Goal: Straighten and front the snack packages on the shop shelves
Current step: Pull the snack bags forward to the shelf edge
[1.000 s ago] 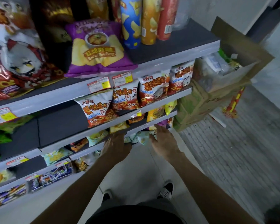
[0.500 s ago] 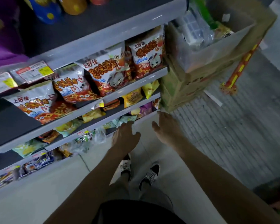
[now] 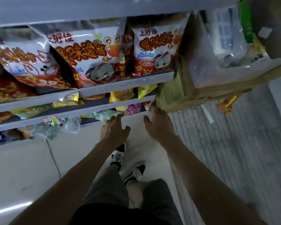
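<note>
**Both hands reach low, toward the bottom shelves**

At the far left a red-and-white crab snack bag [image 3: 21, 62] leans back on the upper visible shelf [image 3: 123, 83], tilted, with more red bags slumped under it. Just beside it to the right a second bag of the same brand [image 3: 91, 57] tips leftward, its lower corner resting on the shelf lip. A third bag [image 3: 156, 49] stands nearly upright at the shelf's right end.

One level down, small yellow packets [image 3: 120, 96] sit along a narrower shelf [image 3: 104, 106], some lying flat, some poking over the edge. Below that, pale green packets [image 3: 104, 114] and a purple packet [image 3: 133, 109] crowd the next shelf's front, and further left crumpled clear wrappers [image 3: 71, 124] hang over the lowest shelf's lip.

The left hand [image 3: 113, 130] hovers palm down, fingers spread and empty, its fingertips just at the green packets; whether they touch is hard to tell. The right hand [image 3: 157, 125] is likewise open, fingers loosely apart, holding nothing, its fingertips near the shelf's right end next to the purple packet.

Beneath the arms are dark shorts and black-and-white shoes [image 3: 118, 155] on a pale floor [image 3: 23, 168].

To the right, stacked cardboard boxes [image 3: 185, 88] stand against the shelf end, the top one open with plastic-wrapped goods [image 3: 225, 38] inside. A red-and-yellow packet [image 3: 227, 103] lies on the floor past them.
</note>
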### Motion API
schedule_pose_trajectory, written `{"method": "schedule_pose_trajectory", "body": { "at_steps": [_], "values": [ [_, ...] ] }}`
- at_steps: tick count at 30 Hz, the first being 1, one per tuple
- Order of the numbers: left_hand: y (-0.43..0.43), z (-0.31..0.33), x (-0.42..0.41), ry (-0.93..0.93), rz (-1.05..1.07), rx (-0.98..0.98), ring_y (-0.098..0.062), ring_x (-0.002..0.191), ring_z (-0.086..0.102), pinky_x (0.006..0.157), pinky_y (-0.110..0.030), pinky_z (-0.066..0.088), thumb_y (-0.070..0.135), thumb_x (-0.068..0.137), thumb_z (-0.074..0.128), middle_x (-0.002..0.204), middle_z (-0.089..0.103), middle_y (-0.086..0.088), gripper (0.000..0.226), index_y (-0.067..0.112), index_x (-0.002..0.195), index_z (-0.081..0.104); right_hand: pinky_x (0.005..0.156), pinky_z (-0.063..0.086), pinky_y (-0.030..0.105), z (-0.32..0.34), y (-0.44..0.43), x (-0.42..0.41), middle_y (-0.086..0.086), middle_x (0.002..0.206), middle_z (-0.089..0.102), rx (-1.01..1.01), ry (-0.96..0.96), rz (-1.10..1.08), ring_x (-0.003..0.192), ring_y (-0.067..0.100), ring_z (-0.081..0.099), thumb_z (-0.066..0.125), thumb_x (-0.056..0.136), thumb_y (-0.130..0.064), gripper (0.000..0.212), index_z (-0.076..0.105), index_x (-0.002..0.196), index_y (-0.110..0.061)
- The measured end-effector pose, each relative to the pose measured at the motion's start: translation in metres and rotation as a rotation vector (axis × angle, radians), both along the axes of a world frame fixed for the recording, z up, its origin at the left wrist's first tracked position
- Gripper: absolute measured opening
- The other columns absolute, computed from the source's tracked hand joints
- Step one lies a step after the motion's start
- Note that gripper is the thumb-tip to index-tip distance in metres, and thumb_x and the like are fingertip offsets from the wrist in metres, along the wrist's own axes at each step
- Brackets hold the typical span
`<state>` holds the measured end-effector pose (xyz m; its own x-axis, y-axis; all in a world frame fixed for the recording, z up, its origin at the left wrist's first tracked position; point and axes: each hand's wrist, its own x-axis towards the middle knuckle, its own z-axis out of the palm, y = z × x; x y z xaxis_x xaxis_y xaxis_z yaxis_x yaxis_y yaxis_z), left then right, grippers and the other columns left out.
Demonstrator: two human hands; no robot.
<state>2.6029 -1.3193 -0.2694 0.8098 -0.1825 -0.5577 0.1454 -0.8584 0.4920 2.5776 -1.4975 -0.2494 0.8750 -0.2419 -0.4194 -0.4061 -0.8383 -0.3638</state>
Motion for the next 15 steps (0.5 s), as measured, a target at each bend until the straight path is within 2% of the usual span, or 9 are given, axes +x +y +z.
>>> {"method": "schedule_pose_trajectory", "body": {
  "at_steps": [5, 10, 12, 15],
  "values": [
    [-0.009, -0.038, 0.005, 0.004, 0.178, -0.004, -0.04, 0.128, 0.059, 0.098, -0.05, 0.054, 0.038, 0.092, 0.071, 0.145, 0.059, -0.014, 0.068, 0.02, 0.154, 0.048, 0.101, 0.044, 0.04, -0.034, -0.029, 0.02, 0.012, 0.141, 0.056, 0.064, 0.035, -0.049, 0.129, 0.032, 0.052, 0.06, 0.1, -0.032, 0.05, 0.049, 0.145, -0.013],
    [-0.023, -0.088, 0.008, -0.094, 0.409, -0.097, -0.043, 0.131, 0.054, 0.102, -0.047, 0.047, 0.027, 0.088, 0.079, 0.143, 0.057, -0.022, 0.072, 0.008, 0.151, 0.049, 0.091, 0.047, 0.037, -0.08, -0.047, 0.035, 0.009, 0.129, 0.063, 0.15, 0.036, -0.073, 0.117, 0.03, 0.059, 0.065, 0.093, -0.032, 0.044, 0.054, 0.133, -0.016],
    [-0.032, -0.104, 0.012, -0.126, 0.483, -0.144, -0.04, 0.134, 0.051, 0.103, -0.045, 0.044, 0.028, 0.089, 0.08, 0.145, 0.054, -0.02, 0.075, 0.011, 0.154, 0.046, 0.091, 0.052, 0.039, -0.1, -0.052, 0.041, 0.01, 0.125, 0.065, 0.19, -0.017, -0.099, 0.114, 0.031, 0.061, 0.062, 0.086, -0.038, 0.053, 0.054, 0.133, -0.015],
    [-0.038, -0.13, 0.023, -0.149, 0.63, -0.237, -0.033, 0.134, 0.053, 0.106, -0.043, 0.045, 0.045, 0.08, 0.086, 0.151, 0.053, -0.011, 0.095, 0.017, 0.158, 0.04, 0.098, 0.05, 0.039, -0.132, -0.061, 0.052, 0.013, 0.131, 0.063, 0.233, -0.125, -0.107, 0.12, 0.032, 0.059, 0.061, 0.08, -0.042, 0.073, 0.05, 0.144, -0.01]
  ]
}}
